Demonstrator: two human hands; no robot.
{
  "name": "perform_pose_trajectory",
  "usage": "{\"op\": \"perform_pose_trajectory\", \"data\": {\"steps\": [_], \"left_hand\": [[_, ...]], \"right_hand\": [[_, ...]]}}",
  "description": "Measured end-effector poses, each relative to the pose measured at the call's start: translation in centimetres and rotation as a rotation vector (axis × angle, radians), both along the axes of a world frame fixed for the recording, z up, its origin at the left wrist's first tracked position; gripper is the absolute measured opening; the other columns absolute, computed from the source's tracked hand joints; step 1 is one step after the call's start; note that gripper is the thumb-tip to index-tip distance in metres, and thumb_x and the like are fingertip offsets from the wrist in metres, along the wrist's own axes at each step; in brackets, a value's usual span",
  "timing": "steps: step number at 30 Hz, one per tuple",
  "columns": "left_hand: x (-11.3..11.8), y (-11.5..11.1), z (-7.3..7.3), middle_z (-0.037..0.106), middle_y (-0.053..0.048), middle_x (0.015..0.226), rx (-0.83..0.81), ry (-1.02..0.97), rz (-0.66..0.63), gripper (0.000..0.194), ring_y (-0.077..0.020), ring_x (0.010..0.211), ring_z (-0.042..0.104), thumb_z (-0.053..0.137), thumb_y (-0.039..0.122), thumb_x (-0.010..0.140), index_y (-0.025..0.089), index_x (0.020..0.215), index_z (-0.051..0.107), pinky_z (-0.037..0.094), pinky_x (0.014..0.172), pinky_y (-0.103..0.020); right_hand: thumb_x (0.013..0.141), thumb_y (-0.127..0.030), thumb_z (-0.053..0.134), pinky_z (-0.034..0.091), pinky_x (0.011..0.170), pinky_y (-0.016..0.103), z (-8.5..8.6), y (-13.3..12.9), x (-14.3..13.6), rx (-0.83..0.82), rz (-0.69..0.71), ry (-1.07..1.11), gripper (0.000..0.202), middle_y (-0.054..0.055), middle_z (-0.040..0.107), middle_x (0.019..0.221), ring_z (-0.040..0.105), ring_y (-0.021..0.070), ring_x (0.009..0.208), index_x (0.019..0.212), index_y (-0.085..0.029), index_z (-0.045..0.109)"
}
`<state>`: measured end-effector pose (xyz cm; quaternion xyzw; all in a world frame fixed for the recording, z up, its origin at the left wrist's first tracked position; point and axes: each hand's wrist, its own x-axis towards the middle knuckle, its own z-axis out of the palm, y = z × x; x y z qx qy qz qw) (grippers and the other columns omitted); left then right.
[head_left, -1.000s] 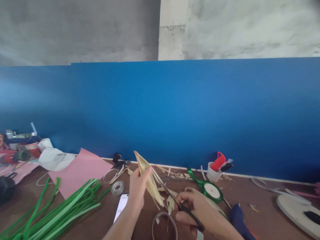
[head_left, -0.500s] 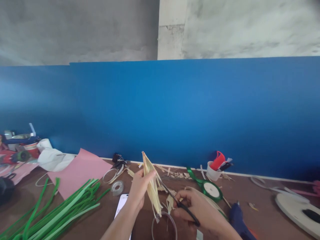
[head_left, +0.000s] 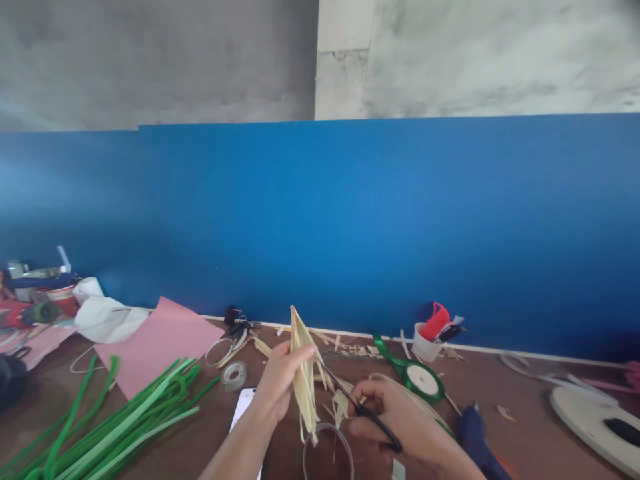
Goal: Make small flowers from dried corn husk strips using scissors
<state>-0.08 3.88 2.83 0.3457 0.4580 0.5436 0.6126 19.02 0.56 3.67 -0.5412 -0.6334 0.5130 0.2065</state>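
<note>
Short of the desk's (head_left: pixel 483 377) back edge, I see the left hand (head_left: pixel 280 377) pinching a papery bundle (head_left: pixel 305 393), the right hand (head_left: pixel 387 407) gripping scissors (head_left: pixel 374 420).

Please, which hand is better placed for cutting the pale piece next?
Probably the right hand: it holds the black scissors, with their blades toward the pale piece, while the left hand grips that piece.

Rough grey wall (head_left: pixel 175 60) at left darkens toward 1 pale, seamed pillar (head_left: pixel 343 80); beyond it, a brighter, stained wall (head_left: pixel 500 60). Below, a smooth blue partition (head_left: pixel 320 207) spans the view, its far left catching a pale sheen. Brown tabletop (head_left: pixel 527 437) meets its foot along a thin white strip (head_left: pixel 485 348).
</note>
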Motion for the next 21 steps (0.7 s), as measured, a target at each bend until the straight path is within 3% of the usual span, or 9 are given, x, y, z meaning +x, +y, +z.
{"op": "perform_pose_trajectory", "data": {"steps": [21], "left_hand": [[-0.17,0.22,-0.44,0.046,0.005,0.052,-0.032,0.045,-0.056,0.016,-0.009,0.048,0.041,0.072,0.024,0.066,0.014,0.063,0.06,0.031,0.049,-0.022]], "right_hand": [[0.064,-0.024,0.067,0.027,0.031,0.014,-0.33,0.22,0.5,-0.037,0.009,-0.01,0.014,-0.009,0.049,0.046,0.04,0.0045,0.033,0.074,-0.018,0.059]]}}
